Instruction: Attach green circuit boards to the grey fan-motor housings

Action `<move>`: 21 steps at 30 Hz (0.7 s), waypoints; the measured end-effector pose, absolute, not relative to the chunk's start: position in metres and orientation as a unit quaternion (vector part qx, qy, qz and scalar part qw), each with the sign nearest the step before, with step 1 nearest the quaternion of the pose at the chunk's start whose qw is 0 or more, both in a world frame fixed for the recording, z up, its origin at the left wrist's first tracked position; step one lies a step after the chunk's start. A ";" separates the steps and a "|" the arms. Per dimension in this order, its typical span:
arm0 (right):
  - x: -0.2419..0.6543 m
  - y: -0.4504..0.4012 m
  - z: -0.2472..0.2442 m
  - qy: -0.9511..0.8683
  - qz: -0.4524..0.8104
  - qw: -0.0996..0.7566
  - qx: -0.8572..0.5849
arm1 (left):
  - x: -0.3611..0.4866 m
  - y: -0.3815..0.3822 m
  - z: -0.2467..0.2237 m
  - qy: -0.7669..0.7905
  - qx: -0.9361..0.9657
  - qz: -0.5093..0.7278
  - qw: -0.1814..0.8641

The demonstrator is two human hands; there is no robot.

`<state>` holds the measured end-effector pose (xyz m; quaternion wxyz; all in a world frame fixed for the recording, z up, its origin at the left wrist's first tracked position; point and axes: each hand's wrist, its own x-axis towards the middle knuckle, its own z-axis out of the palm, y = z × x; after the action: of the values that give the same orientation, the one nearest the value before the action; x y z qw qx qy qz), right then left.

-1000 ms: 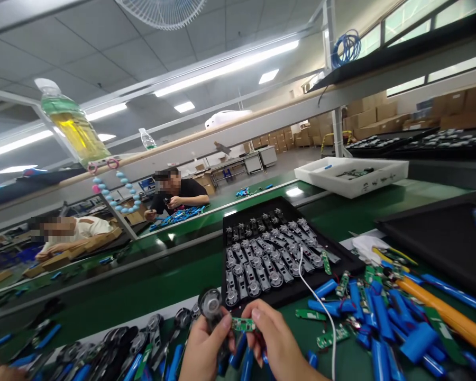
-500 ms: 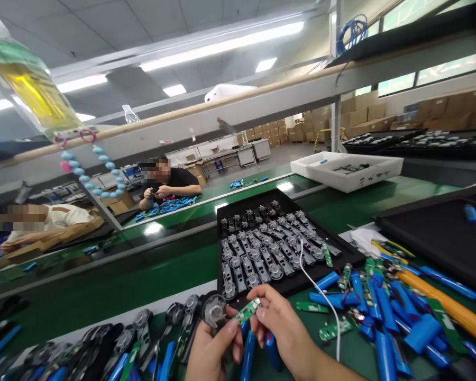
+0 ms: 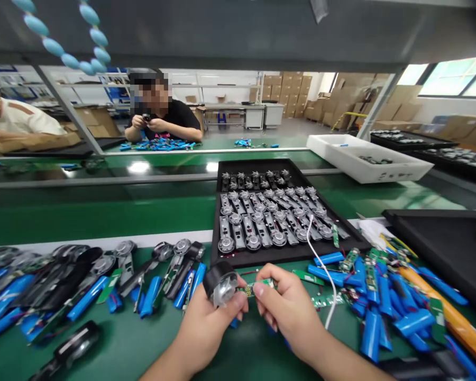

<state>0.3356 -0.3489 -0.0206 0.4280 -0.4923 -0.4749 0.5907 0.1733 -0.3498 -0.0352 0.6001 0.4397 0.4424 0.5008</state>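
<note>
My left hand (image 3: 212, 317) is closed around a round black and clear fan part (image 3: 221, 284). The fingers of my right hand (image 3: 287, 309) pinch a small green circuit board (image 3: 250, 289) with a digit display on it, close beside the fan part. Part of the board is hidden by my fingertips. Beyond both hands a black tray (image 3: 262, 259) bears rows of grey fan housings (image 3: 257, 217). A white cable (image 3: 325, 270) runs from the tray down past my right hand.
Blue batteries (image 3: 371, 333) and green boards are heaped on the right, beside an orange tube (image 3: 452, 317). Fan housings with batteries (image 3: 83, 270) line the left. A white box (image 3: 368, 159) stands behind. Across the bench, a person in black (image 3: 178, 119) holds a small part.
The view has levelled and dropped. The fan part has turned, showing its black rim and clear side. The board now lies more level, with its display in sight.
</note>
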 end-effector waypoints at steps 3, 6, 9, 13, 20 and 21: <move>0.334 -0.350 -0.017 -0.449 0.603 0.435 -0.496 | 0.174 -0.350 -0.038 0.429 0.448 0.490 0.613; 0.333 -0.352 -0.012 -0.434 0.609 0.438 -0.498 | 0.175 -0.352 -0.034 0.410 0.422 0.502 0.634; 0.332 -0.354 -0.009 -0.431 0.611 0.441 -0.497 | 0.178 -0.357 -0.027 0.385 0.392 0.516 0.658; 0.332 -0.356 -0.009 -0.431 0.616 0.447 -0.484 | 0.179 -0.360 -0.021 0.375 0.380 0.507 0.676; 0.333 -0.356 -0.007 -0.426 0.624 0.450 -0.476 | 0.181 -0.361 -0.016 0.362 0.377 0.513 0.681; 0.333 -0.356 -0.007 -0.427 0.625 0.449 -0.474 | 0.181 -0.361 -0.016 0.362 0.380 0.512 0.680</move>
<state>0.3332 -0.3559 -0.0073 0.4495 -0.4744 -0.4274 0.6247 0.1809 -0.3613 -0.0164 0.6797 0.3802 0.3617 0.5125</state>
